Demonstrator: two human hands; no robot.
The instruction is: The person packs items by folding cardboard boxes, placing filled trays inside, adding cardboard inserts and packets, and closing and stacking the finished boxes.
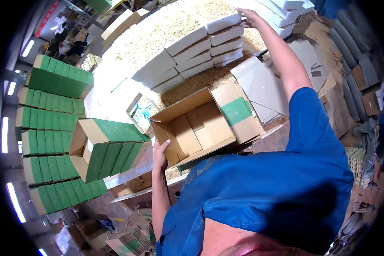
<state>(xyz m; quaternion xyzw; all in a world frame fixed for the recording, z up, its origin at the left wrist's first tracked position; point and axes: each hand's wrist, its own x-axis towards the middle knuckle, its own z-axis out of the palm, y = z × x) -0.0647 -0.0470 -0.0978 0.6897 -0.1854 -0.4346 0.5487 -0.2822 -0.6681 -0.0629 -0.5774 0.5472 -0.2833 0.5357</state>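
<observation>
Blue shirt (247,183): nearest cam, lower ctr. Proceeding L to R: stacked green cartons (51,143) at far L; green carton group (109,151), end open, just beside. L hand (159,157) grips L wall of open carton (196,134) — thumb on inner face, other fingers hidden by wall. Open carton sits ctr, mouth up, against shirt front. Stacked white trays (185,41) w/ pale flakes (175,23) stand beyond. R hand (251,18) at R end of top tray — fingers loosely spread, contact unclear. Grey sheets (260,83) lie R of carton.
</observation>
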